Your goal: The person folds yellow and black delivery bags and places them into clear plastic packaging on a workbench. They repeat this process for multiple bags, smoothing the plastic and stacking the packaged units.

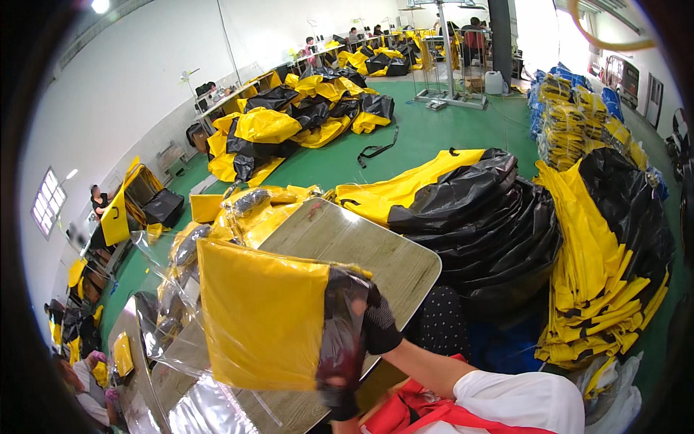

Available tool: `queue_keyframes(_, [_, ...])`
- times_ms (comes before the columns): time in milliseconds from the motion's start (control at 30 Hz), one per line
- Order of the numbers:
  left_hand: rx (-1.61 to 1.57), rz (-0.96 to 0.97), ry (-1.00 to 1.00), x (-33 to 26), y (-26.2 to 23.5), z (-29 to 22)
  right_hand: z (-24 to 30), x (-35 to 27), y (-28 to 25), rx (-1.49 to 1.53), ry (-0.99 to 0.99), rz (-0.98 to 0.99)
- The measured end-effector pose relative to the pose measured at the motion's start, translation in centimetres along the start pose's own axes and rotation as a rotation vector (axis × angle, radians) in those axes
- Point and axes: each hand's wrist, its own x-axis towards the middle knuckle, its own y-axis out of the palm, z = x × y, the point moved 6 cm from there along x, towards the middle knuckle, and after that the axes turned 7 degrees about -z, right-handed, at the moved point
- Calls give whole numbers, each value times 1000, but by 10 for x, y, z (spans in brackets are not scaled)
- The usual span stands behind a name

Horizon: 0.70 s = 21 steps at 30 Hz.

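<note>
A folded yellow-and-black sheet of coated fabric [264, 318] is held up over the table, with clear plastic film around it and trailing to its left. My right hand [377, 322], in a black fingerless glove, grips the upper part of its black edge. Lower down on that same edge, my left hand [338, 398], gloved alike, is closed on the packet. Some fingers of both hands are hidden behind the dark fabric and film. Beneath lies a wood-grain table [361, 242], partly covered by the packet.
Clear-wrapped packets [173, 278] line the table's left side. Large yellow-and-black fabric piles [477, 224] [600, 267] stand to the right. More fabric heaps [303, 116] lie on the green floor [426, 134]. A person [90, 383] with pink gloves is at lower left.
</note>
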Motion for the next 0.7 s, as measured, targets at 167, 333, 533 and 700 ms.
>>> queue_keyframes(167, [249, -20, 83, -20, 42, -72, 4, 11, -17, -260, -45, 114])
queue_keyframes(333, [619, 353, 642, -70, 84, -172, 13, 16, -9, -511, 25, 148])
queue_keyframes(533, [929, 193, 863, 6, 58, -294, 52, 3, 84, -1101, -578, 979])
queue_keyframes(700, [793, 4, 718, 53, 30, -286, 63, -5, 94, -1255, -870, 682])
